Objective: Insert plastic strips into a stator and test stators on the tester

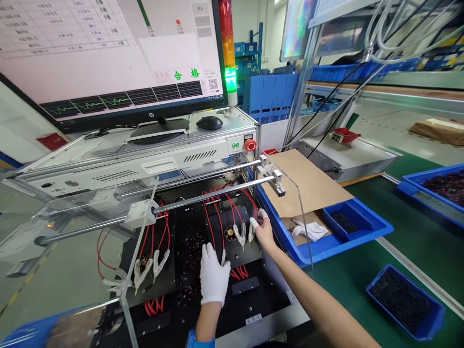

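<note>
My left hand [214,278], in a white glove, is over the black test fixture [270,278]. Its thumb and fingers close around a white clip [223,257] on a red wire, partly hidden by the glove. Finger cots cover some fingertips of my right hand [264,231], which pinches another white clip [251,233] at the fixture's right side. Between the hands, a small round part with copper windings [230,233] sits on the black plate. A further white clip [239,235] stands next to it, on red wires.
A clear guard on metal rods [217,193] rises over the fixture. At left, a second station holds more clips [142,273]. Behind are a monitor [108,53] and a red emergency button [250,145]. Blue trays [377,227] and a bin of dark parts [404,302] lie right.
</note>
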Tool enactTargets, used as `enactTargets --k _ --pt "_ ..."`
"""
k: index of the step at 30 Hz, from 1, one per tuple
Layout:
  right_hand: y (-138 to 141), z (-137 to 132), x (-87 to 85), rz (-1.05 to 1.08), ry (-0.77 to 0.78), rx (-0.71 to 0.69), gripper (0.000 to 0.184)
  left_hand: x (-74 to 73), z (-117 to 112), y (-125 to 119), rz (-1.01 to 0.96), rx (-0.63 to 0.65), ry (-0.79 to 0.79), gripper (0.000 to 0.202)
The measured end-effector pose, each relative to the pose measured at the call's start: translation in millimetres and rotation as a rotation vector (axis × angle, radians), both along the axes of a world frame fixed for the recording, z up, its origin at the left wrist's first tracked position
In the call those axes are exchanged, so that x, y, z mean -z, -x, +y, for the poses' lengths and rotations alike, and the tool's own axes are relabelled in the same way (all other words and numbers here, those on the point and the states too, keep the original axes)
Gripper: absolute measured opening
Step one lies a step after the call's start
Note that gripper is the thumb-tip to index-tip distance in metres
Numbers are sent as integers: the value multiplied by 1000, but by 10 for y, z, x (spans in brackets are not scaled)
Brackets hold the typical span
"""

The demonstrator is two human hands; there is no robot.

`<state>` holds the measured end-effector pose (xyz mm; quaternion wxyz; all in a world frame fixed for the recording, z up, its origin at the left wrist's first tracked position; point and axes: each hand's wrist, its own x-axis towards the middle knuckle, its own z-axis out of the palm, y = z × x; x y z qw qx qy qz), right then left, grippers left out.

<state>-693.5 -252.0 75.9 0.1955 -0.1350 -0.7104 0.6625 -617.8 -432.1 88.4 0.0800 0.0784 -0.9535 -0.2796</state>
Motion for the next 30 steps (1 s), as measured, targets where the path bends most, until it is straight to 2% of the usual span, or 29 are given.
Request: enactTargets --k 2,4,6,7,9,11,14,16,18,21,23,25,27,30 --pt "-80 -54 -115 131 -316 -93 52 3 -48 11 -210 -46 -1 75" --pt "-148 -150 -248 293 -625 -358 37 0 -98 47 -296 -73 -13 66" --pt "-178 -261 -353 407 -880 -656 27 -15 -150 87 -246 -96 -61 57" --pt "-176 -313 -386 443 -985 -759 24 -29 -173 107 -186 -111 -109 53" --pt "-154 -397 -411 472 -1130 -859 19 -62 -205 155 -41 -156 -248 44" --pt "-129 -444 -402 477 -1195 -885 15 -88 -222 216 74 -204 -435 36" --pt "-120 -459 -382 488 -1212 -875 11 -75 -252 303 120 -221 -723 33" --pt "-128 -449 -389 497 -1215 -872 13 -35 -286 318 105 -213 -786 36" --pt "-135 -437 -411 501 -1216 -878 14 10 -310 283 49 -196 -663 42" --pt "-132 -428 -449 504 -1215 -902 15 56 -284 172 -142 -103 -337 73" --pt "-125 -427 -468 504 -1216 -910 15 61 -240 105 -271 -63 -193 81" --pt "-119 -428 -477 506 -1223 -916 16 41 -210 76 -314 -80 -117 69" --pt "-115 -432 -477 508 -1232 -925 15 -4 -213 94 -260 -111 -95 54" --pt "-114 -447 -458 508 -1251 -922 15 -88 -256 180 -97 -142 -197 39"
